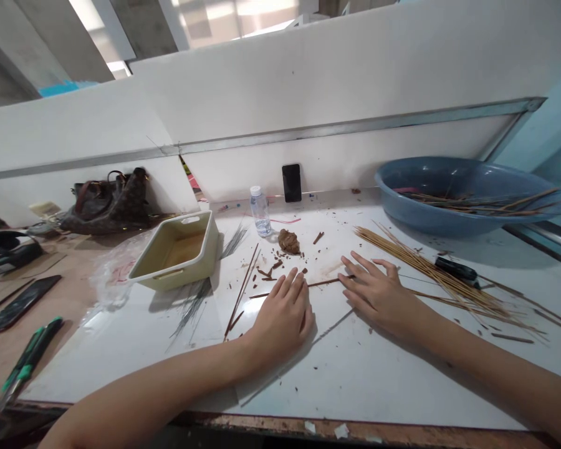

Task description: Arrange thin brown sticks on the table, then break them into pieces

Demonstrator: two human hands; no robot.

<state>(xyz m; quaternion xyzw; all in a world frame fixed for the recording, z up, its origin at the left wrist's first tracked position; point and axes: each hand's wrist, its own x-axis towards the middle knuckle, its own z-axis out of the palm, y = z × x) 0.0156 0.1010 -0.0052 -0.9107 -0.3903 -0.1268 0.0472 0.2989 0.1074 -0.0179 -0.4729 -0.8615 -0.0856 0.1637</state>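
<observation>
White tabletop (355, 380) fills the foreground, with a thin brown stick (323, 282) lying crosswise between a person's two bare hands. The left hand (285, 308) is palm down, fingers straight and close together over the stick, whose tip pokes out beyond them. The right hand (376, 293) is flat too, fingers spread across the stick's other part. Neither hand is clamped; how hard they press cannot be told. Just beyond sits a brown lump (288, 241) amid crumbs; a bundle of tan sticks (425, 271) lies by the right forearm, before a blue basin (430, 218). The step in hand appears to be rolling or smoothing the stick; continuing it would call for light, even pressure from both palms.
</observation>
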